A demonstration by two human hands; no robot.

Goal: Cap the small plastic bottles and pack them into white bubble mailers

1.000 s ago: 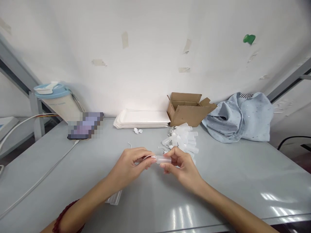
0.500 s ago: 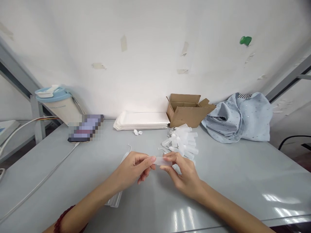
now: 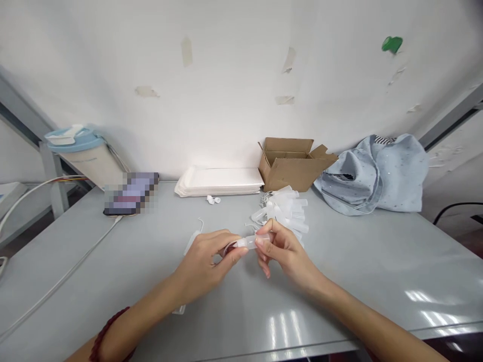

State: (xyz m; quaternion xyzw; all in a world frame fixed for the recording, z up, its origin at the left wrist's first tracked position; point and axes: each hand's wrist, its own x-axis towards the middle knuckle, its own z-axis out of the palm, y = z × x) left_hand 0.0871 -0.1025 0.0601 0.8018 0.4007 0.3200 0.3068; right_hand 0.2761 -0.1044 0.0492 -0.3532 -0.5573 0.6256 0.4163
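Both of my hands meet over the middle of the grey table. My left hand pinches one end of a small clear plastic tube with thumb and forefinger. My right hand pinches the other end, fingers curled. Just behind my right hand lies a pile of several similar clear tubes. A flat clear plastic strip lies on the table under and behind my left hand. A red cord bracelet circles my left wrist.
An open cardboard box and a stack of white trays stand along the back wall. A light blue cloth bag lies at the back right. A blurred phone with a white cable and a blue-lidded bucket are at the left.
My hands stayed together on the small tube and rose slightly toward the pile. My left fingers curled in closer. The camera tilted a little.
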